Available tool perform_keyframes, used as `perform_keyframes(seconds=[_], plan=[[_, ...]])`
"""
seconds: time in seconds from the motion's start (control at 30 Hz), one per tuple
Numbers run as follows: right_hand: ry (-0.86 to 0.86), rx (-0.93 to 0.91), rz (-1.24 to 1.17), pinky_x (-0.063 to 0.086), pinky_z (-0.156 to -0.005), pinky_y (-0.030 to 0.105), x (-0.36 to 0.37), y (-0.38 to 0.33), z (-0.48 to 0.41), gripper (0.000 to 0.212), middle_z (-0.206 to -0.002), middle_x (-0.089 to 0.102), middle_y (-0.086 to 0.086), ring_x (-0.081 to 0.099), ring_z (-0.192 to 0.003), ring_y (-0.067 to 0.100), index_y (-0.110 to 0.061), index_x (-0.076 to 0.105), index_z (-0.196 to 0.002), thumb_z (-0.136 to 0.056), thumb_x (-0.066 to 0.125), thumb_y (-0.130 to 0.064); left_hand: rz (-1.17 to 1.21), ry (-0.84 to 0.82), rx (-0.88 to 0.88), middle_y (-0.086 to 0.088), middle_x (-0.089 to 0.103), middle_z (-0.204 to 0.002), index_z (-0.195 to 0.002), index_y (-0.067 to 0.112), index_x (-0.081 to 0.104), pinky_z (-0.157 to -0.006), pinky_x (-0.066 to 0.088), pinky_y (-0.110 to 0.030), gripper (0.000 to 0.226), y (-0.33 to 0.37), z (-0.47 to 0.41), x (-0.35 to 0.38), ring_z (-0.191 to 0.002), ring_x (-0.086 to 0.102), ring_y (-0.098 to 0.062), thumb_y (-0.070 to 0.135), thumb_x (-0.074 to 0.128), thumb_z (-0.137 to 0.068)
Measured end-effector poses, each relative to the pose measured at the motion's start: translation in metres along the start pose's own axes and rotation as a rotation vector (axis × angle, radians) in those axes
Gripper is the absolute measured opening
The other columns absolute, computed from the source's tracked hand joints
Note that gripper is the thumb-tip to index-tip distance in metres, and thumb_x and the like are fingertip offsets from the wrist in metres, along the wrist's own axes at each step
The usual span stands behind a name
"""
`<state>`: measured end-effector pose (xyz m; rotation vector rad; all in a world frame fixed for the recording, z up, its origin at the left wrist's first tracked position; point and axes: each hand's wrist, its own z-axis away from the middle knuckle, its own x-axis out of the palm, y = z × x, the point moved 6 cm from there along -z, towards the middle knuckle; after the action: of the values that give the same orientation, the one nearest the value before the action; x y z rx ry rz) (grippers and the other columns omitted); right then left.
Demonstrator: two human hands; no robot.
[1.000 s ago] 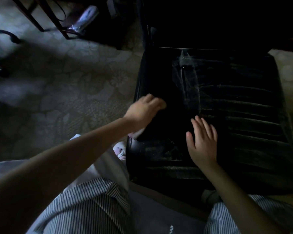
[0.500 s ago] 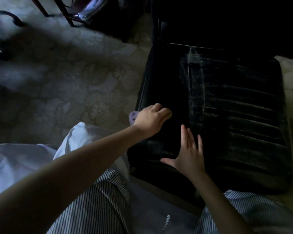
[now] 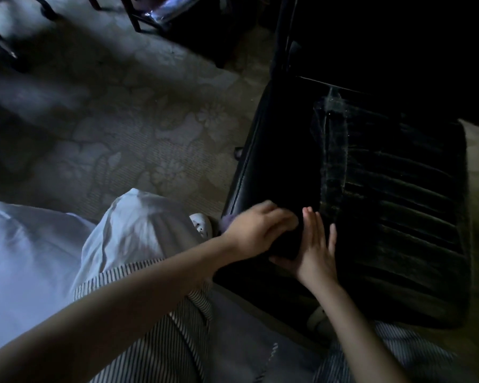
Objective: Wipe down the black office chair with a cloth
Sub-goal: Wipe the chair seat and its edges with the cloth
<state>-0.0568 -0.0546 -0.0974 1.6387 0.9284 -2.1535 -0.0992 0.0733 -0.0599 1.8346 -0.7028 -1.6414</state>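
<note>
The black office chair's seat [image 3: 371, 189] fills the right half of the dim head view, dusty on its ribbed right part, with a pale streak down the middle. My left hand [image 3: 256, 230] is closed over a cloth [image 3: 228, 220] at the seat's front left corner; only a small purplish bit of the cloth shows by the wrist. My right hand [image 3: 314, 250] lies flat on the seat just to the right, fingers together and extended, thumb under the left hand.
Patterned carpet [image 3: 122, 134] covers the floor on the left. Dark furniture legs [image 3: 133, 20] and a shiny object [image 3: 169, 9] stand at the top. My striped trousers [image 3: 155, 327], a white garment [image 3: 39, 258] and a pale shoe [image 3: 202, 228] fill the foreground.
My left hand has slid toward me along the seat's left edge with the cloth. My right hand has shifted left and now touches it. The view has shifted too.
</note>
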Motion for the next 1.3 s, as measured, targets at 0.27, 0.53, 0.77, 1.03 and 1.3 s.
perform_keyframes(seconds=[0.27,0.53,0.77,1.03,1.3], plan=[[-0.228,-0.107,0.122,-0.022,-0.109,0.043,0.009,-0.02,0.0,0.121,-0.148,-0.032,-0.001,-0.03,-0.137,0.016,-0.027,-0.028,-0.139,-0.069,0.058,-0.075,0.081,0.46,-0.649,-0.013,0.058,-0.111,-0.12,0.01,0.06,-0.078,0.03,-0.012,0.029,-0.108,0.014,-0.073,-0.106,0.054,-0.024,0.023,0.053,-0.095],[-0.125,-0.068,0.188,0.025,-0.107,0.055,0.011,-0.017,-0.004,0.127,-0.149,0.032,0.017,0.028,-0.137,0.039,-0.023,0.02,-0.146,-0.042,0.078,-0.07,0.145,0.504,-0.573,-0.009,0.057,-0.109,-0.124,0.016,0.06,-0.087,0.041,-0.024,0.031,-0.106,-0.021,-0.042,-0.103,0.055,-0.021,0.023,0.052,-0.095],[-0.07,-0.074,0.219,0.028,-0.106,0.054,0.011,-0.02,-0.006,0.126,-0.146,0.037,0.017,0.033,-0.134,0.038,-0.022,0.026,-0.142,-0.039,0.081,-0.067,0.107,0.509,-0.597,-0.008,0.057,-0.114,-0.129,0.02,0.055,-0.093,0.042,-0.034,0.034,-0.104,-0.002,-0.027,-0.104,0.055,-0.026,0.025,0.047,-0.096],[-0.075,-0.055,0.179,0.015,-0.111,0.051,0.009,-0.023,-0.006,0.124,-0.15,0.031,0.017,0.024,-0.139,0.036,-0.024,0.019,-0.142,-0.043,0.083,-0.06,0.212,0.709,-0.904,-0.004,0.06,-0.115,-0.124,0.021,0.058,-0.095,0.035,-0.023,0.039,-0.079,0.081,0.006,-0.108,0.053,-0.016,0.034,0.038,-0.092],[-0.08,-0.031,0.197,0.012,-0.113,0.05,0.007,-0.024,-0.008,0.122,-0.153,0.024,0.015,0.019,-0.142,0.033,-0.025,0.021,-0.147,-0.047,0.079,-0.065,0.219,0.726,-0.957,-0.006,0.056,-0.117,-0.127,0.019,0.056,-0.093,0.032,-0.021,0.041,-0.077,0.086,0.008,-0.109,0.052,-0.018,0.034,0.037,-0.093]])
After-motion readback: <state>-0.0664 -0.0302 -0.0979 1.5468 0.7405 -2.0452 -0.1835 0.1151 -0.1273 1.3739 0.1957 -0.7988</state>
